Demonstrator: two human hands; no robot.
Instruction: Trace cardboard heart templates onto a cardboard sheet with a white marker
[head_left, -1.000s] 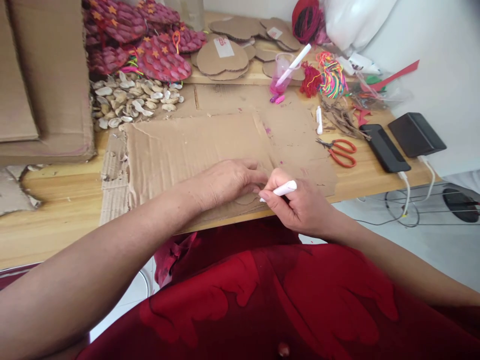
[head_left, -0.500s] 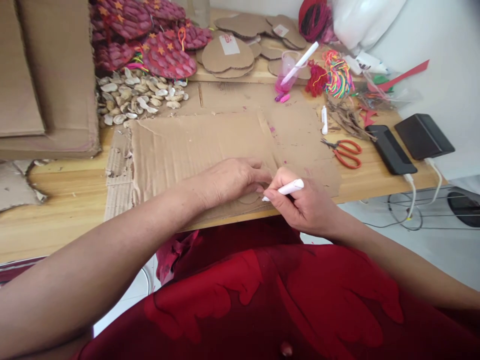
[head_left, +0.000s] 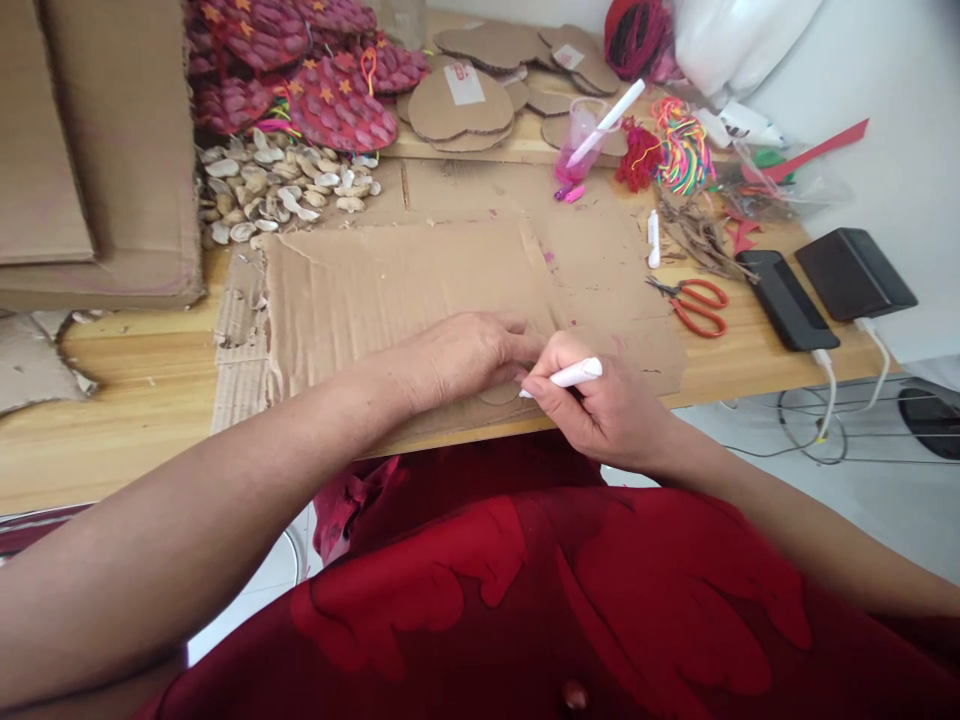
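Observation:
A large brown cardboard sheet lies flat on the wooden table. My left hand presses down on a small cardboard cut-out near the sheet's front edge; the fingers are curled over it and most of it is hidden. My right hand grips a white pen with its tip touching the cardboard right beside the left fingertips.
Red-handled scissors, a second white pen, a black phone and black power bank lie at right. At the back are shells, cardboard hearts, red decorated hearts, coloured threads. Stacked cardboard is at left.
The hands and pen have barely moved; the pen tip shifts slightly along the cut-out's edge. The camera view has drifted a little.

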